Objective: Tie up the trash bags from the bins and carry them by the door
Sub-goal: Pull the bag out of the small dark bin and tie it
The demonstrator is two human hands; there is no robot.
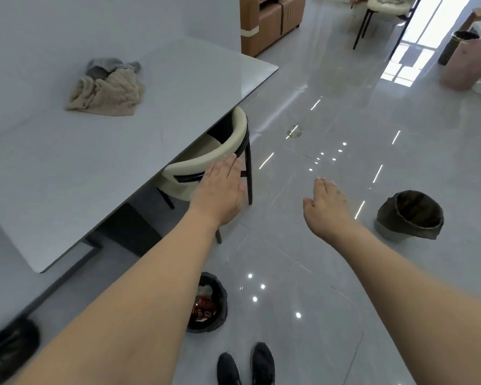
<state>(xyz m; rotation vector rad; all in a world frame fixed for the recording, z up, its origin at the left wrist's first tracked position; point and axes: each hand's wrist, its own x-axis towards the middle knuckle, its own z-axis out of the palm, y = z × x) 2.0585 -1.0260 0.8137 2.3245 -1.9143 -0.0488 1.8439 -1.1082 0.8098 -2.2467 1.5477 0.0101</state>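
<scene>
A small bin lined with a black trash bag (218,304) stands on the floor by my feet, with a red can and paper inside. A second bin with a dark bag (410,215) sits on the floor to the right, its bag folded over the rim. A third bin (454,44) stands far off at the upper right. My left hand (222,190) is stretched forward, flat and empty, in front of a chair back. My right hand (326,201) is also held out empty, fingers apart, left of the second bin.
A grey table (67,176) fills the left, with crumpled beige and grey cloths (106,90) on it. A cream chair (206,162) is tucked under its edge. A brown sofa (270,20) and another chair (383,12) stand far back. Another dark bag (9,348) shows at bottom left.
</scene>
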